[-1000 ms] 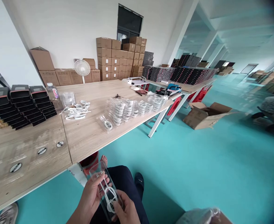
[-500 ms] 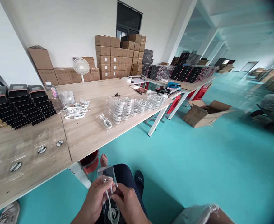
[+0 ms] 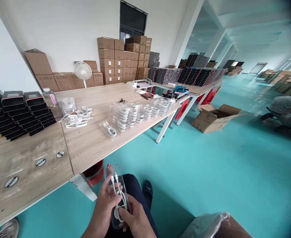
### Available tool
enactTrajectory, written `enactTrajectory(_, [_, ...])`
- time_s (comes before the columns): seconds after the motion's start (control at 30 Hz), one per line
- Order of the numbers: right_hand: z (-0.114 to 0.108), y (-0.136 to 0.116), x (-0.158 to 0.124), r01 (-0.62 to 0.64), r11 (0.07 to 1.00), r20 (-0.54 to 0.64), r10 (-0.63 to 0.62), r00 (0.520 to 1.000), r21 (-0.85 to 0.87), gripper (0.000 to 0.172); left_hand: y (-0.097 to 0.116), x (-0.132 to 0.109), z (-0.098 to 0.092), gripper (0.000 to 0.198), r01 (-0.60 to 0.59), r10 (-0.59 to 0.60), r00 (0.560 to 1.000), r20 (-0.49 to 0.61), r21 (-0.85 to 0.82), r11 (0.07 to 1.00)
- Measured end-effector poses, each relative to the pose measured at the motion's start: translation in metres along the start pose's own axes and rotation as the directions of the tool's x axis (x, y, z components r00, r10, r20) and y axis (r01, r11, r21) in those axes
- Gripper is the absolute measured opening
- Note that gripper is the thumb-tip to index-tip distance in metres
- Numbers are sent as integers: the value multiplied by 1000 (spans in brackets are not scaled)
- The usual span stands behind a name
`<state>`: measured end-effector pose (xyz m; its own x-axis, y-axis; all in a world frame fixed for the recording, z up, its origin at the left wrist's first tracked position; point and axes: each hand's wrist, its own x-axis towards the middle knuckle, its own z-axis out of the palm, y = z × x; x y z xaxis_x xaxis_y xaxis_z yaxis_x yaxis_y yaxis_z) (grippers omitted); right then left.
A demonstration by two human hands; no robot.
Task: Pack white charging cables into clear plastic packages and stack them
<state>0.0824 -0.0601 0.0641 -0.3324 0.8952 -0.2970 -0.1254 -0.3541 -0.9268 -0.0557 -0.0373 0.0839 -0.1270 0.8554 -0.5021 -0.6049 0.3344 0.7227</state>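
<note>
Low in the view, over my dark-trousered lap, both hands hold a clear plastic tray (image 3: 112,172) with a coiled white cable (image 3: 119,195) lying in it. My left hand (image 3: 103,208) grips the tray's left side, fingers curled round it. My right hand (image 3: 135,221) pinches the tray and the cable coil from below right. The cable's two plug ends point up and away from me. A single packed tray (image 3: 109,129) lies on the wooden table (image 3: 90,145), beside several rows of packed trays (image 3: 135,114).
Loose white cables (image 3: 77,119), a water bottle (image 3: 50,100) and stacks of black boxes (image 3: 18,114) sit on the table. Round stickers (image 3: 40,162) lie at its near left. An open cardboard box (image 3: 213,117) stands on the teal floor. A bagged box (image 3: 209,226) is at my right.
The tray has turned in my hands so the cable's plug ends now show on top. My hands shifted slightly along it; the view drifted a little right.
</note>
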Motion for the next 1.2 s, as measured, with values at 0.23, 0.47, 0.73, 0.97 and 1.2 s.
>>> enactTrajectory(0.23, [0,-5,-2,-56,996,63,51,997,75,81,12,-12,2,94,-18,10,998,65,123,992])
enactTrajectory(0.47, [4,-11,-9,-63,993,87,54,995,101,90,18,-15,-4,85,20,-27,989,146,48,999])
enactTrajectory(0.73, [5,2,-10,-50,970,112,24,993,238,99,39,-25,8,44,31,-14,980,196,-87,996])
enactTrajectory(0.97, [-7,-16,-17,245,915,-149,-304,941,-320,68,44,-38,11,32,30,-35,969,243,25,999])
enactTrajectory(1.2, [-16,-45,-33,451,441,163,-550,819,-776,46,-8,-38,-23,64,124,-93,933,347,-71,990])
